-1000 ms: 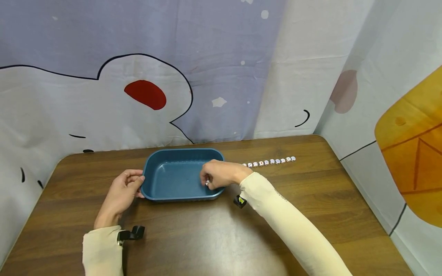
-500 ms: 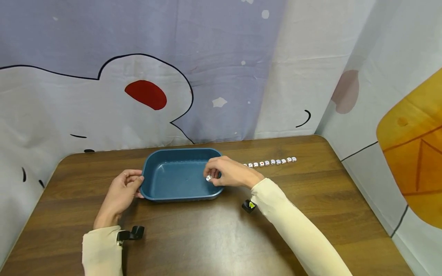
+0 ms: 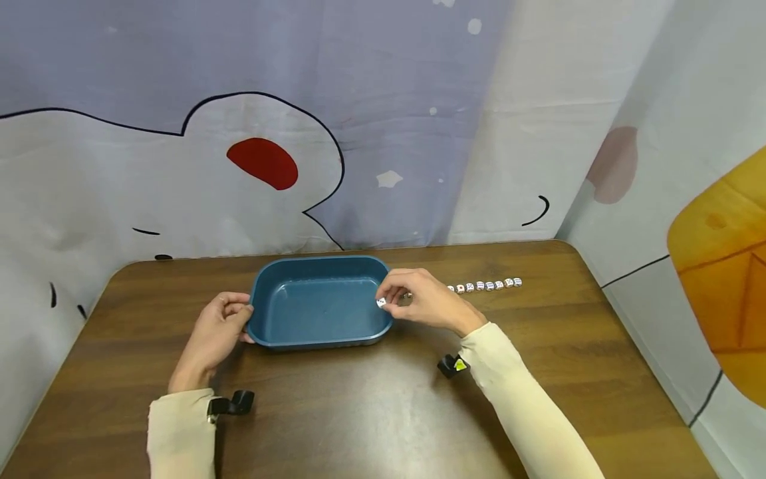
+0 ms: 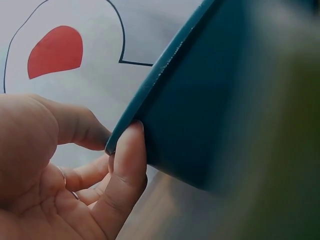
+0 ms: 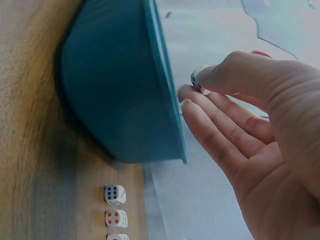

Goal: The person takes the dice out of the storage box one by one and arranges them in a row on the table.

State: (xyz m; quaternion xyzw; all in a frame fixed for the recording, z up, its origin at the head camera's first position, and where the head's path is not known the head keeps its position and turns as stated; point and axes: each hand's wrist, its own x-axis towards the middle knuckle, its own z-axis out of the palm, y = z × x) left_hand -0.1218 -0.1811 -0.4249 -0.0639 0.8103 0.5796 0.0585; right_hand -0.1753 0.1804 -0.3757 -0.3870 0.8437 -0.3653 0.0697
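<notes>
A dark teal plastic basin (image 3: 326, 307) with rounded corners sits on the wooden table. My left hand (image 3: 214, 332) pinches the basin's left rim between thumb and fingers, as the left wrist view also shows. Over the right rim, my right hand (image 3: 429, 303) holds a small white die (image 3: 381, 303) between thumb and fingertips. In the right wrist view that die (image 5: 196, 77) is partly covered by the thumb, above the basin's edge. To the right of the basin, a straight row of white dice (image 3: 481, 286) runs along the table; my right hand hides its near end.
The brown wooden table (image 3: 335, 412) extends toward me in front of the basin. A patterned cloth (image 3: 389, 133) hangs behind the table's far edge, and another covers the right side. Black wrist camera mounts (image 3: 233, 404) stick out from both sleeves.
My right hand has risen from inside the basin and moved right to its right rim, still pinching the die. My left hand stays on the left rim. The head view has shifted slightly.
</notes>
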